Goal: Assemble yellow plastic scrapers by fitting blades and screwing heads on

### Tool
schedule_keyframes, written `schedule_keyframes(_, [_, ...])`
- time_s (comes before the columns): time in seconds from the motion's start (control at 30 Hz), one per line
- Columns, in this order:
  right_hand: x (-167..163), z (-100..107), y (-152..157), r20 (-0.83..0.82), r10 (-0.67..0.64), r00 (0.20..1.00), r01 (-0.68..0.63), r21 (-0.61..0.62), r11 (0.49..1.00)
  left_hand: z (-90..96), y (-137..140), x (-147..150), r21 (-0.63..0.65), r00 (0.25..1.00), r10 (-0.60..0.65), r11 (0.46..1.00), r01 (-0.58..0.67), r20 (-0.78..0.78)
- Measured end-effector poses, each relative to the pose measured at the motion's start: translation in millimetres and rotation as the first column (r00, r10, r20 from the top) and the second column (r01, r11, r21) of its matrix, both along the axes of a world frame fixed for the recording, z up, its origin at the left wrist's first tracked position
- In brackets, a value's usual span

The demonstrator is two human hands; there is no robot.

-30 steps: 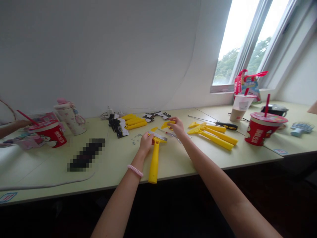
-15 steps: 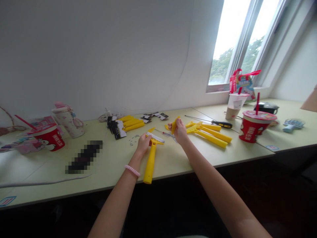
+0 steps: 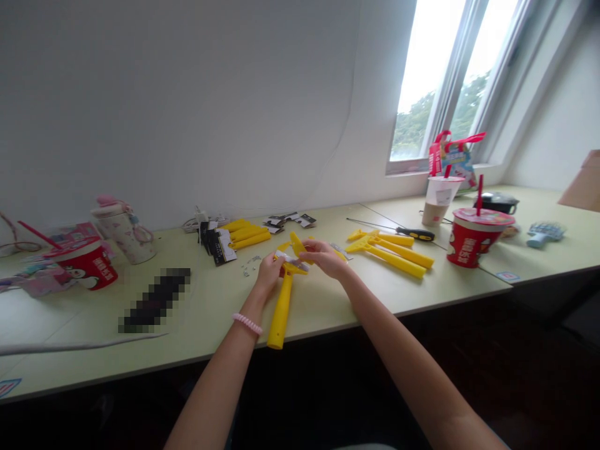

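My left hand (image 3: 270, 274) grips a yellow scraper (image 3: 280, 309) by its head, its handle pointing down past the table's front edge. A silvery blade plate lies across that head, partly covered by my fingers. Between the fingers of my right hand (image 3: 324, 257) is a small yellow plastic piece (image 3: 297, 245), tilted just above the scraper head; whether the two touch I cannot tell. Small screws (image 3: 252, 265) lie loose left of the scraper. Several yellow scraper handles (image 3: 398, 253) rest to the right of my right hand.
Finished-looking yellow handles with black cards (image 3: 220, 247) lie by the wall. A long screwdriver (image 3: 415, 233) is at the back right. Red cups (image 3: 473, 240) stand at both sides, with a bottle (image 3: 126, 231) on the left. A pixelated dark object (image 3: 157, 300) lies front left.
My right hand has moved left with the yellow piece, from beside the handles to over the scraper head. My left hand keeps its hold on the scraper.
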State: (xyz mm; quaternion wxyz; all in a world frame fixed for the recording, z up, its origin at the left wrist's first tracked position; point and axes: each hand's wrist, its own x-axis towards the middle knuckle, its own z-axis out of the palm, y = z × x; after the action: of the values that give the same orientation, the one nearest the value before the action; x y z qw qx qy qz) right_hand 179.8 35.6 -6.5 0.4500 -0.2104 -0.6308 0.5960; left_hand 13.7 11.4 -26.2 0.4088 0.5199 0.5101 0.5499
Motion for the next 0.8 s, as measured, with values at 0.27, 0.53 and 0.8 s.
schedule_keyframes(0.27, [2.2,5.4,-6.3,-0.034,0.031,0.999,-0.033,-0.054,0.998,-2.4,2.3,-1.3,0.013,1.000,0.024,1.000,-0.024,-0.013])
schedule_keyframes(0.53, [-0.7,-1.0,-3.5,0.089,0.007,0.996,-0.003,-0.049,0.999,0.2,1.4,-0.4,0.032,0.999,0.046,0.998,-0.046,-0.002])
schedule_keyframes(0.8, [-4.1,-6.3,-0.6,0.224,-0.178,0.958,0.151,0.135,0.979,2.3,-1.9,-0.5,0.049,1.000,0.023,0.999,-0.022,-0.005])
